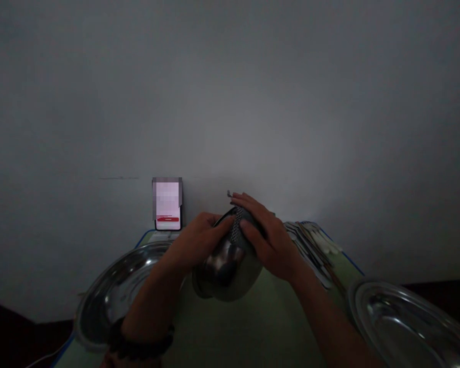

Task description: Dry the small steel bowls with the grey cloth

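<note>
A shiny steel bowl is held tilted above the green table top, its rounded side toward me. A patch of small holes, or a checkered pattern, runs down its upper part; I cannot tell which. My left hand grips the bowl's left side, thumb lying on the metal near that patch. From the right, my right hand clasps the bowl with fingers laid over its top and thumb beside the patch. A small metal tip pokes out by the right fingertips; the rest of it is hidden.
A lit phone leans against the wall behind the table. At left stands a large steel basin, partly behind my forearm. Several long utensils lie at right, with white-handled pieces. Another steel basin is at lower right.
</note>
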Demonstrator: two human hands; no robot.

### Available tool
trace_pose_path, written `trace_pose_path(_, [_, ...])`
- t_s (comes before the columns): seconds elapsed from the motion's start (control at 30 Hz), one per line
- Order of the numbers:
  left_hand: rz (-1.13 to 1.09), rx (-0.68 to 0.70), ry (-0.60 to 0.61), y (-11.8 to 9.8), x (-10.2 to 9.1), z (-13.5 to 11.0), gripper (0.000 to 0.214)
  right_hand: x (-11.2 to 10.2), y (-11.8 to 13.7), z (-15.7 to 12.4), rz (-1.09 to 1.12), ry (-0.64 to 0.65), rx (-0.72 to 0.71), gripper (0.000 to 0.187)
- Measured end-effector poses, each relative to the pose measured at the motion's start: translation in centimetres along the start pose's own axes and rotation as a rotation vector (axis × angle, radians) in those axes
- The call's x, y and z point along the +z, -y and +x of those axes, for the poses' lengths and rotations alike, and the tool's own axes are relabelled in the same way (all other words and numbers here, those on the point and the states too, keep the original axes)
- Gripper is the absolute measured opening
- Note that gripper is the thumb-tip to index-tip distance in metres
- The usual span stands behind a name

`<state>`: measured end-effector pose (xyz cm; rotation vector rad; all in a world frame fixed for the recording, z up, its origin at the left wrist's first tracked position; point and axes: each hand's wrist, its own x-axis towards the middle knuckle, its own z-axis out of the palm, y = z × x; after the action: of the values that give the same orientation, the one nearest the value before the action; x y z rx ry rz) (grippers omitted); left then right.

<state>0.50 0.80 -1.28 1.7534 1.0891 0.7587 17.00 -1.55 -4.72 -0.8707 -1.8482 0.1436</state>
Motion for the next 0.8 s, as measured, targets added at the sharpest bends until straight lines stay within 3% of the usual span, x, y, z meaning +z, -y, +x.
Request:
trace_pose_path(0.1, [-0.045,0.036,0.103,0.2,-0.3,-0.1,0.039,-0.7,0.1,0.1,0.052,0.063,-0.061,0.036])
trace_pose_path(0.23, [-0.06,0.067,0.152,0.1,-0.4,-0.1,0.042,-0.6,-0.1,-0.1,0.121,0.009,0.041,0.039])
trace_pose_path(0.33, [-0.02,0.043,0.128,-0.2,-0.2,-0.2,0.046,-0.1,-0.5,-0.3,0.124,-0.03,0.11,0.046])
trace_pose_path(0.5, [-0.008,0.044,0.091,-0.6,0.0,-0.3,0.047,0.1,-1.0,-0.4,0.123,-0.09,0.085,0.049])
trace_pose_path(0.67, [-0.104,0.03,0.014,-0.5,0.3,-0.3,0.043,0.2,-0.9,-0.3,0.074,-0.214,0.116,0.035])
trace_pose_path(0.8, [-0.102,0.01,-0.026,-0.3,0.3,-0.2,0.045,0.3,-0.8,-0.2,0.064,-0.185,0.151,0.029])
